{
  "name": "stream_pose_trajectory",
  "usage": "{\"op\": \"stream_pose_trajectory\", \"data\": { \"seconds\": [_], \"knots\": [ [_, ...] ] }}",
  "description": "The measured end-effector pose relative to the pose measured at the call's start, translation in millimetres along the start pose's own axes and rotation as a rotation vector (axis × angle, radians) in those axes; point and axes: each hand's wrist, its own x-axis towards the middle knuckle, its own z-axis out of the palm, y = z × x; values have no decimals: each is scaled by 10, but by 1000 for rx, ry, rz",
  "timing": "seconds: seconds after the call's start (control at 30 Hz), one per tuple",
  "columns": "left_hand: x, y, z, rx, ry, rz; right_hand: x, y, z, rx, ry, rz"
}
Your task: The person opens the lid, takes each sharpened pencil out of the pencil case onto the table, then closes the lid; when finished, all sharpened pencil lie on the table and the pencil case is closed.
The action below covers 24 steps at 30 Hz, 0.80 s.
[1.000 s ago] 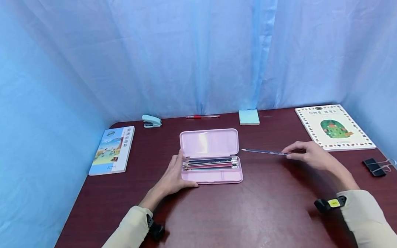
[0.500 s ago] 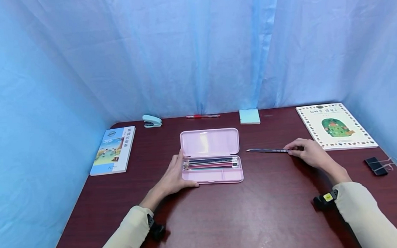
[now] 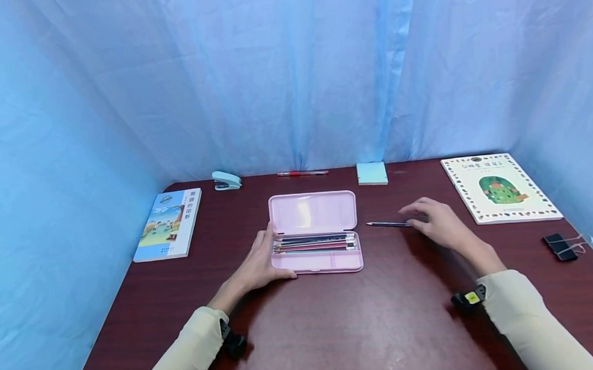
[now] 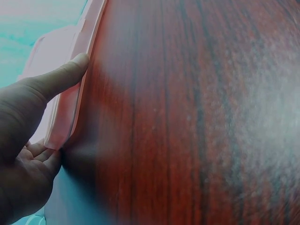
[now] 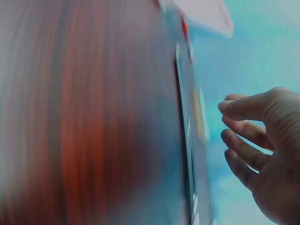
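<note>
A pink pencil case lies with its lid raised back on the dark red table. Several pencils fill its rear compartment; the front compartments hold nothing visible. My left hand grips the case's left end, its thumb along the front wall and its fingers at the side, as the left wrist view also shows. One dark pencil rests on the table to the right of the case, its point towards it. Above that pencil's right part hovers my right hand. In the right wrist view its loosely bent fingers hold nothing, apart from the pencil.
Along the back edge lie a light blue stapler, a red pen and a sticky-note pad. A blue-and-white book is at the left. A picture book and a black binder clip are at the right.
My right hand lowered the pencil to the table, let go of it and shifted left above it. My left hand stays on the pencil case.
</note>
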Motion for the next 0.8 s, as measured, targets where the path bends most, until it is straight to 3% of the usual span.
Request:
{"op": "stream_pose_trajectory", "data": {
  "seconds": [0.17,0.3,0.43,0.6,0.8],
  "knots": [
    [-6,-1,1,-2,-2,2,219,-481,238,99,-31,-99],
    [-7,6,7,-5,-7,-3,307,-832,457,137,-193,-171],
    [0,12,13,-10,-8,-9,339,-1061,625,65,-311,-220],
    [9,1,20,-8,2,-3,348,-1166,720,13,-282,-232],
    [0,-17,20,1,13,12,356,-1132,757,135,-250,-205]
  ]
}}
